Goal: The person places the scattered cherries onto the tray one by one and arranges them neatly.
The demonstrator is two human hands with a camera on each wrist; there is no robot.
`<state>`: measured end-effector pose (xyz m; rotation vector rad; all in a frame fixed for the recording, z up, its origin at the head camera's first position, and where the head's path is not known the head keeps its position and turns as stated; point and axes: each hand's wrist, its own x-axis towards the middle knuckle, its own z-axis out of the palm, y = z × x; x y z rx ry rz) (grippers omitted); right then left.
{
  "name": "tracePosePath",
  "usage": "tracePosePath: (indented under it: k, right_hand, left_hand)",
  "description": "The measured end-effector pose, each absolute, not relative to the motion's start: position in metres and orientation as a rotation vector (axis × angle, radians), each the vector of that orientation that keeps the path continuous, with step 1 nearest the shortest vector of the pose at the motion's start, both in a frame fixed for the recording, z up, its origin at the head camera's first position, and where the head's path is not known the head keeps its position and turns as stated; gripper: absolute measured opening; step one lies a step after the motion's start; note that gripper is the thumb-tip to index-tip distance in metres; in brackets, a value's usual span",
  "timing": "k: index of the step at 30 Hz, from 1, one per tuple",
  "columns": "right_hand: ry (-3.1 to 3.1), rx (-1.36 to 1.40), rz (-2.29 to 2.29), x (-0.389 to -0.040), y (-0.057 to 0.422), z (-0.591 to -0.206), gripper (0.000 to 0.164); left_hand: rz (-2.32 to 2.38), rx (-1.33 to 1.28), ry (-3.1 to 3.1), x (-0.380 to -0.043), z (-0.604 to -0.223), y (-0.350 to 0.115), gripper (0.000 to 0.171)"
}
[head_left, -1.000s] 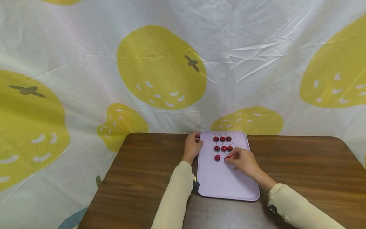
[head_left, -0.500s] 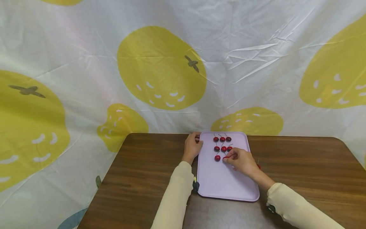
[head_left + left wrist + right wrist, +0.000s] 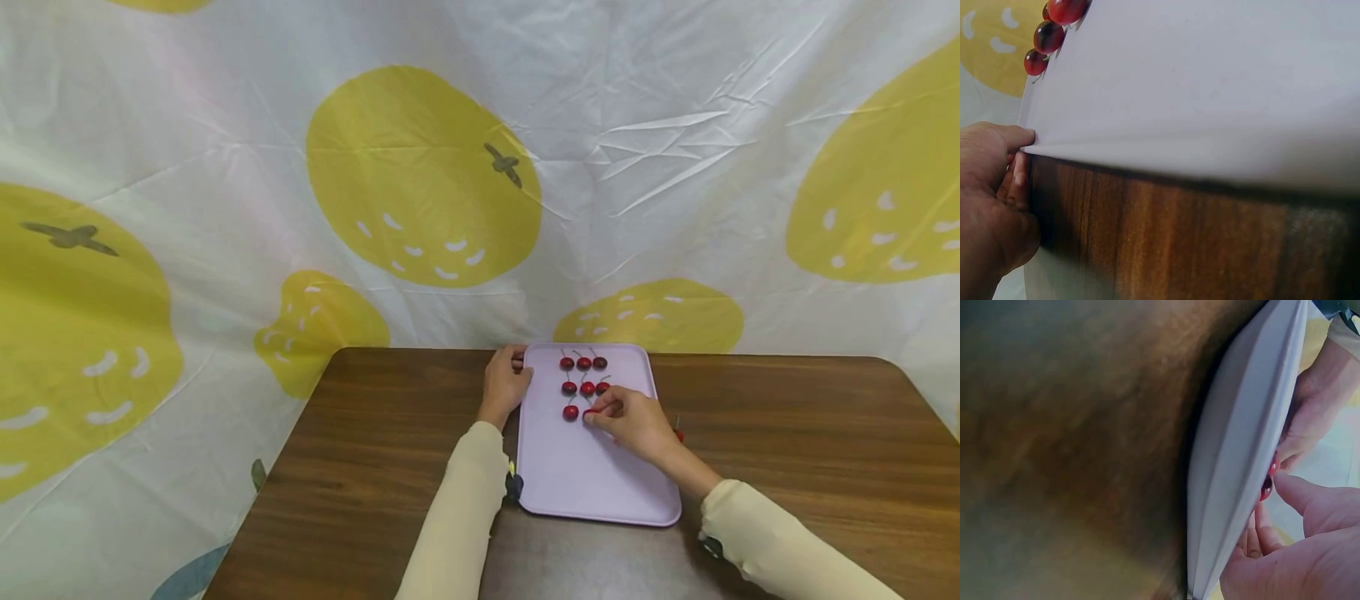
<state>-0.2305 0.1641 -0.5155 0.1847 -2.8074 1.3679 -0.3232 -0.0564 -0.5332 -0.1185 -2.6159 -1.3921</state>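
On a lilac tray (image 3: 592, 479) lie red cherries with stems, two rows of three at the far end and one cherry (image 3: 571, 412) nearer. My right hand (image 3: 637, 423) pinches another cherry (image 3: 588, 415) by thumb and fingertips, low over the tray just right of that nearer one. Fingers partly cover the held cherry. At the tray's far left, my left hand (image 3: 506, 385) grips its edge. The left wrist view shows the thumb (image 3: 1019, 135) on the rim and the other fingers (image 3: 1019, 178) below it. Red fruit (image 3: 1266, 489) shows by the right thumb in the right wrist view.
Right of the tray, partly behind the right wrist, a red cherry (image 3: 678, 435) lies on the brown wooden table (image 3: 795, 433). A white curtain (image 3: 637, 167) with yellow fruit prints hangs right behind the table's far edge. Dark wrist devices (image 3: 513, 486) sit at both sleeves.
My right hand has shifted slightly left with the pinched cherry, closer to the lone nearer cherry. More of the cherry beside the tray now shows. The left hand stays at the edge.
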Motion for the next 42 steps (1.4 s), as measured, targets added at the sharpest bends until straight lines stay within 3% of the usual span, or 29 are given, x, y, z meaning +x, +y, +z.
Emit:
tracePosePath:
  k: [15, 23, 30, 42]
  right_hand:
    - [-2.760, 0.152, 1.291, -0.175, 0.202, -0.499, 0.020]
    - [-2.653, 0.048, 1.556, -0.149, 0.233, -0.507, 0.027]
    - [-2.528, -0.043, 1.716, -0.143, 0.253, -0.519, 0.032]
    - [-2.535, -0.306, 1.935, -0.154, 0.258, -0.524, 0.056]
  left_hand:
    - [-1.386, -0.131, -2.604, -0.324, -0.535, -0.056, 0.035]
    - [-1.399, -0.128, -2.613, -0.325, -0.535, -0.056, 0.035]
    - [-1.410, -0.109, -2.634, -0.324, -0.534, -0.056, 0.035]
    - [-1.395, -0.101, -2.650, -0.325, -0.534, -0.057, 0.035]
